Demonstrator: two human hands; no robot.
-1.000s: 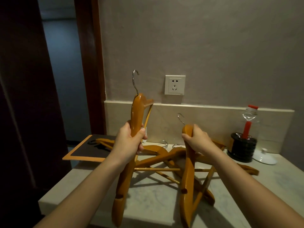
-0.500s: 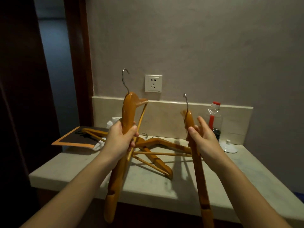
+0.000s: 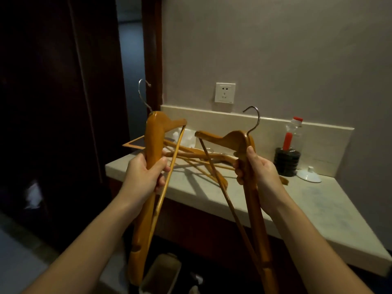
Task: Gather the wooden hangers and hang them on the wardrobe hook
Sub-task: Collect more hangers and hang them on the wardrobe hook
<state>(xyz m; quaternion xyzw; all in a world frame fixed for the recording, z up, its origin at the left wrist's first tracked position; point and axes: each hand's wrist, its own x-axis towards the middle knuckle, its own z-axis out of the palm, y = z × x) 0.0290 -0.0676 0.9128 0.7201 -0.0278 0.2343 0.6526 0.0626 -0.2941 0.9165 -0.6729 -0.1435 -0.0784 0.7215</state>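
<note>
Left grip clenched round the arm of one wooden hanger, hook upward, in front of the surface; right grip grasping a second hanger the same way, apart from the first; other hangers lie crossed on the surface, left of a bottle.

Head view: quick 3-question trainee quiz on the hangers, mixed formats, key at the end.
1. True or false: the left hand grips the left hanger and the right hand grips the right hanger, both hooks up.
2. Multiple choice: the loose hangers lie A) on the counter, B) on the floor, C) on a wall peg.
3. Fill in: beside the white lid stands a bottle with a ___ cap.
Key: 1 true; 2 A; 3 red.
</note>
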